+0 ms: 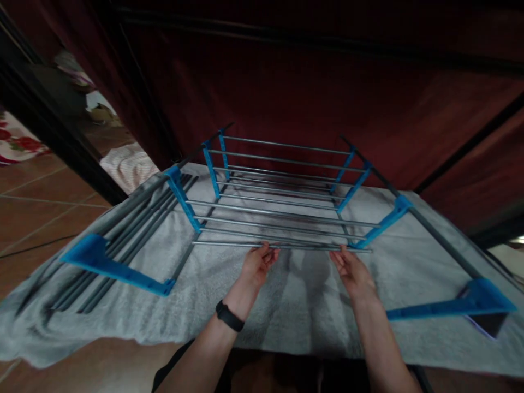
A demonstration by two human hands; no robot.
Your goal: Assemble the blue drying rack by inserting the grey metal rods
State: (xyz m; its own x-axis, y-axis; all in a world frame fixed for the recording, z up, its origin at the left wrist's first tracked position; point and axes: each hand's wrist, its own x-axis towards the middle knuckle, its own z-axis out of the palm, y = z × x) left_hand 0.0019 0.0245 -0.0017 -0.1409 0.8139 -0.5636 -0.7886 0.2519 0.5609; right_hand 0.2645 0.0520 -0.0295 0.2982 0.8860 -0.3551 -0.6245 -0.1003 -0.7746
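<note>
A clothes drying rack with grey metal rods (282,215) and blue plastic brackets (108,262) stands before me. A light grey towel (204,289) is draped over its near part. My left hand (257,266), with a black band on the wrist, has its fingers curled at the towel's far edge by the nearest rod. My right hand (352,271) pinches the same edge a little to the right. Both hands rest on the towel, apart from each other.
A dark red curtain (311,87) hangs right behind the rack. Terracotta floor tiles (36,213) lie to the left, with a pale folded cloth (129,166) and a red-flowered fabric (16,139) on the floor farther back.
</note>
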